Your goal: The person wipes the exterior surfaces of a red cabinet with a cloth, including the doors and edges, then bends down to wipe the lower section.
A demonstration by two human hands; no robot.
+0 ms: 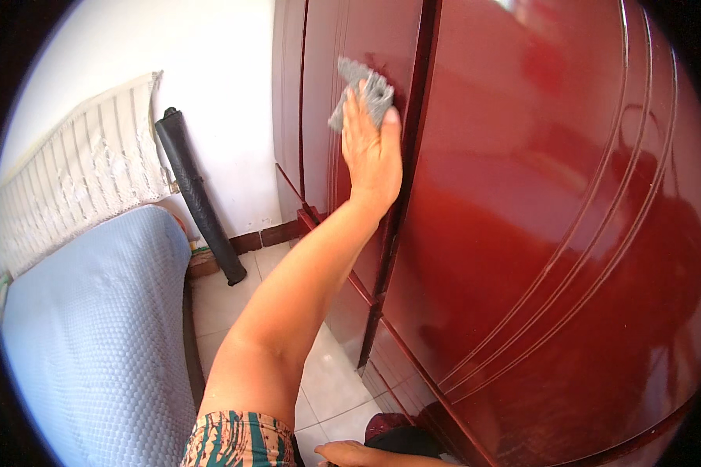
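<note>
My left hand (372,163) is raised against the dark red, glossy wardrobe (522,233), fingers pointing up and the back of the hand toward me. Under its fingers and thumb is a crumpled grey cloth (378,89), pressed to the narrow left door panel beside a dark vertical gap. The palm side is hidden. Low at the bottom edge, my right hand (344,453) points left and is partly cut off; its fingers do not show clearly enough to read. A patterned sleeve covers my left upper arm.
To the left is a bed with a light blue quilted cover (101,327) and a pale striped headboard cover (93,148). A long black rolled or cased object (200,194) leans on the white wall. Light tiles (331,381) form the floor between bed and wardrobe.
</note>
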